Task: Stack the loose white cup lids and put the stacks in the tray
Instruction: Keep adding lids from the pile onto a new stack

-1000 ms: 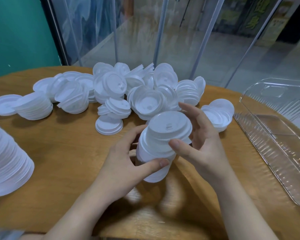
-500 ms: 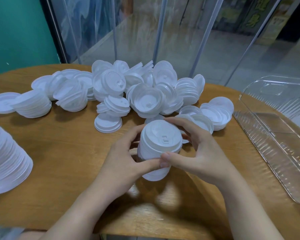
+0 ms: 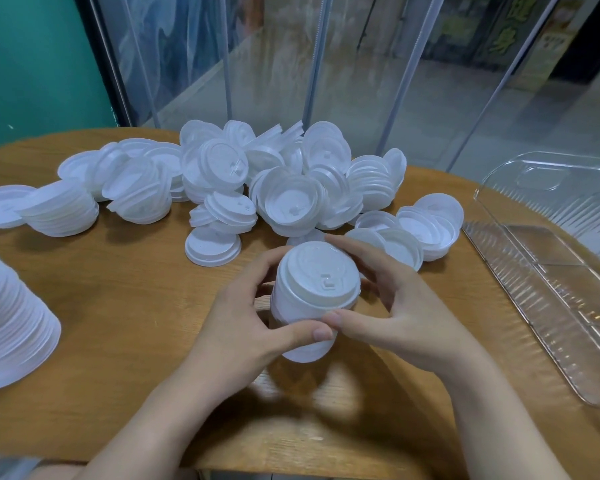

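i see my left hand (image 3: 243, 318) and right hand (image 3: 392, 306) both curled round a stack of white lids (image 3: 314, 292), held at frame centre. behind it the loose lids (image 3: 257, 188) sprawl across the wooden table (image 3: 118, 306), and the clear tray (image 3: 548, 271) sits at the right edge.

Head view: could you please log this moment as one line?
hands: left, right both grip lid stack | stack: above table | tray: empty | pile: loose

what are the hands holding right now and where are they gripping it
Both hands hold one stack of white lids above the table. The left hand and right hand curl round its sides, thumbs meeting at the near side.
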A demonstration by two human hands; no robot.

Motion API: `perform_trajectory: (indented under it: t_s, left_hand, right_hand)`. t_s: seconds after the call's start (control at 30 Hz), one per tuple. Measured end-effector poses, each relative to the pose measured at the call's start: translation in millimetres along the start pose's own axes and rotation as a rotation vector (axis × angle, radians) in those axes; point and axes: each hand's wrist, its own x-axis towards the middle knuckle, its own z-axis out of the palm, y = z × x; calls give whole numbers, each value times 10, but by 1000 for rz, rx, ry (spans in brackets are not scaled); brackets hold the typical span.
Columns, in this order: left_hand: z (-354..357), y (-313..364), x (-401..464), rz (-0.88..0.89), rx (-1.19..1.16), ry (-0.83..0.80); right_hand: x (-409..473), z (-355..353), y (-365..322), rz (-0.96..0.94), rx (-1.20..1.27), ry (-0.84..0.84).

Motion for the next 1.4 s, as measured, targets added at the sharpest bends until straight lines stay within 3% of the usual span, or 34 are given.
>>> perform_trajectory:
  t_s: [0.1, 0.17, 0.3, 0.43, 0.6, 0.8, 0.87, 0.97, 1.1, 1.4]
  left_hand:
    - [19, 2, -7, -5, -22, 24]
    - [22, -2, -5, -1, -16, 29]
    - [38, -6, 13, 8, -15, 36]
    - [48, 21, 17, 5, -13, 30]
    - [11, 46, -2, -3, -24, 39]
    - [-22, 51, -7, 0, -17, 34]
    - [-25, 52, -6, -3, -14, 32]
    - [-30, 56, -5, -7, -14, 34]
    - [-29, 73, -9, -11, -14, 34]
    - [-30, 82, 0, -17, -3, 26]
  right_hand:
    - [-9, -61, 88, -10, 63, 55]
    - [4, -129, 178, -18, 46, 245]
    - [75, -223, 384, 151, -245, 652]
    - [158, -201, 500, 249, -364, 654]
    - [255, -180, 524, 290, -335, 659]
    - [197, -202, 447, 100, -456, 798]
    - [186, -224, 481, -1, -539, 785]
    - [178, -240, 530, -72, -552, 601]
    - [84, -212, 521, -11, -457, 373]
    - [-12, -244, 512, 178, -535, 255]
